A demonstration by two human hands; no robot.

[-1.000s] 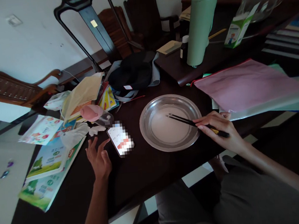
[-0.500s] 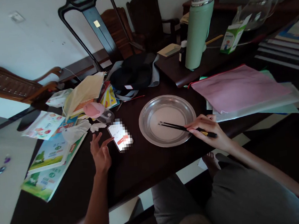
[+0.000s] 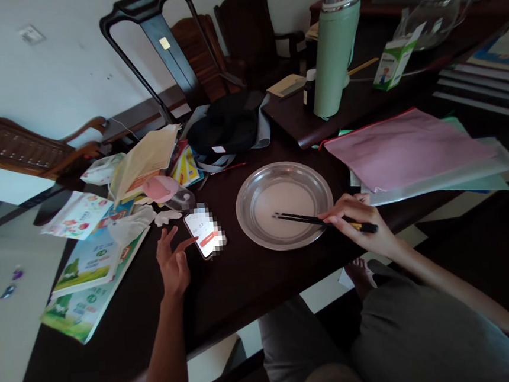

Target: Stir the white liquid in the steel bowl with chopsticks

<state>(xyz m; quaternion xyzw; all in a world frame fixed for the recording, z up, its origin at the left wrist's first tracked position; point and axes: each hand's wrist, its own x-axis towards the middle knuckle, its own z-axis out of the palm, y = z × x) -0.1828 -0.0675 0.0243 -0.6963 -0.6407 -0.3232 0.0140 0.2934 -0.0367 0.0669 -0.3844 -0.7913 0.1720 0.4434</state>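
Note:
My right hand [image 3: 359, 224] is closed round a pair of black chopsticks [image 3: 301, 217], whose tips reach over the round metal dish [image 3: 242, 216]. A whitish, cloudy liquid [image 3: 285, 203] seems to cover the dish's bottom; whether the tips touch it I cannot tell. To the left, my left hand [image 3: 174, 263] has its fingers spread, and the index finger points at the lower left of a lit phone [image 3: 201, 238]. That fingertip is at the phone's edge or just over it. The phone lies flat on the dark table, partly blurred, showing a timer-like number and a red button.
Left of the phone are booklets [image 3: 82, 259], crumpled white tissue [image 3: 168, 217] and a pink-topped clear object [image 3: 160, 189]. Behind the dish lies a black bag [image 3: 226, 122]. On the right are a pink zip folder [image 3: 411, 147], a green thermos [image 3: 336, 59] and a small carton [image 3: 397, 62].
My left index finger has moved slightly right, closer to the phone's red button. My right hand and the chopsticks have shifted a little to the right.

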